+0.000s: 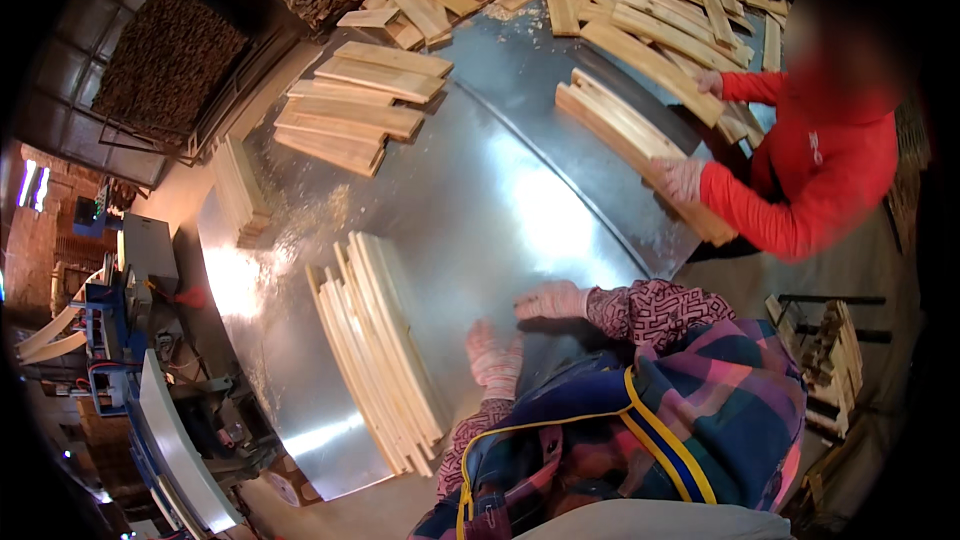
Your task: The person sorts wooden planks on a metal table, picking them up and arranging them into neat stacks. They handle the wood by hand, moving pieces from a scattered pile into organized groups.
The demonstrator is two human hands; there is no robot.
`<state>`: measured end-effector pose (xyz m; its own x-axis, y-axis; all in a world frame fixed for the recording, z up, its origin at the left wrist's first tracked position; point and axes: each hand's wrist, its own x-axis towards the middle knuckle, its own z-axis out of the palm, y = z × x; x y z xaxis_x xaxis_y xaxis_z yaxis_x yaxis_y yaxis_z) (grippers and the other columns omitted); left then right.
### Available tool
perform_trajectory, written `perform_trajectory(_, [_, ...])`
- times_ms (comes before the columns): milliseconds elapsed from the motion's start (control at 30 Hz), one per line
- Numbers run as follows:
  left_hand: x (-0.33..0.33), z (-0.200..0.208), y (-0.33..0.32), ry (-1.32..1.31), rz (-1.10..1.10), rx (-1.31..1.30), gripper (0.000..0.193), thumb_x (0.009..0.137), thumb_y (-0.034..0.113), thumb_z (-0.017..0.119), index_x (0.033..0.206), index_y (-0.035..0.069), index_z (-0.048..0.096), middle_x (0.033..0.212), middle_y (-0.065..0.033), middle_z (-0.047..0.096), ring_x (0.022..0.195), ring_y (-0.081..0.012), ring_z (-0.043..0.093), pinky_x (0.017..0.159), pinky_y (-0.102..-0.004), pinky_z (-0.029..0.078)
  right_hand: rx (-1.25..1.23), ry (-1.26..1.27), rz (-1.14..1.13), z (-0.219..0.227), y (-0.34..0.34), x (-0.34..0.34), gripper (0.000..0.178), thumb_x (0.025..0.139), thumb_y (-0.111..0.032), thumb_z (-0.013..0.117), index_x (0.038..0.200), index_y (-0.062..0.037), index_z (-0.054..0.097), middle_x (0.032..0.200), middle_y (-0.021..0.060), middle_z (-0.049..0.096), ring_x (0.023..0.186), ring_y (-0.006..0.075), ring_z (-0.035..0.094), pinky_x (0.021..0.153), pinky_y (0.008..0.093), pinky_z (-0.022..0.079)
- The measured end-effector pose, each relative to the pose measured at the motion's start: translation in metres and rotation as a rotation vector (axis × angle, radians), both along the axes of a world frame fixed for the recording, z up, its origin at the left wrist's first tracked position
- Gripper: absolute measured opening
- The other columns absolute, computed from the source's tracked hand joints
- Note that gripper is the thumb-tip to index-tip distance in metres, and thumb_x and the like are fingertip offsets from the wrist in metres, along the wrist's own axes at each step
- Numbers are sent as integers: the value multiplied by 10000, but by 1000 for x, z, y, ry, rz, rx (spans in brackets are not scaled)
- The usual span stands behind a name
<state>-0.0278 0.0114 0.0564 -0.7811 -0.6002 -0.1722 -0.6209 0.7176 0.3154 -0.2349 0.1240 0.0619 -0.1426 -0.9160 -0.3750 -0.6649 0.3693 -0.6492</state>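
Note:
Both of my hands wear pale striped gloves and are at the near side of a shiny metal table. My left hand is open, its thumb apart from the fingers, with nothing in it. To its left stands a row of long, pale wooden boards, set side by side on edge; the hand is apart from them. My right hand reaches in from the right over the bare metal, fingers stretched toward the left, holding nothing that I can see.
Across the table, a co-worker in a red jacket handles a stack of boards. Loose boards are heaped at the far right. Flat boards and a board stack occupy the far left. A seam crosses the table.

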Motion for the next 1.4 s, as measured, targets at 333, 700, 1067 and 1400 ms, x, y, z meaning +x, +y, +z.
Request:
perform_trajectory(333, [-208,0,-16,0,-149,233,588,885,416,681,1384,129,558,1392,-150,570,1299,-334,513,1111,-439,407,-103,98,-890,80,-32,-452,622,986,-395,573,1464,-7,486,1512,147,504,1408,262,458,1174,313,323])
perform_trajectory(700, [-341,-43,-96,457,144,368,386,842,105,733,1222,132,673,1200,-133,675,1137,-342,622,974,-454,510,-502,19,-41,78,-113,-394,483,911,-303,722,1323,-83,599,1214,171,675,1124,356,655,943,435,543])
perform_trajectory(1067, [-310,-38,-82,337,-232,218,476,774,203,765,1231,161,641,1262,-77,652,1169,-332,621,957,-464,536,-184,-171,-70,73,-116,-351,532,954,-428,665,1374,-108,594,1308,170,650,1198,345,627,1012,401,505])
perform_trajectory(1400, [-303,-34,-94,414,-240,180,362,776,188,761,1133,169,704,1154,-61,702,1100,-301,661,875,-436,569,35,501,-786,23,-152,-518,623,895,-523,581,1298,-50,622,1300,225,638,1232,409,582,1045,431,461])
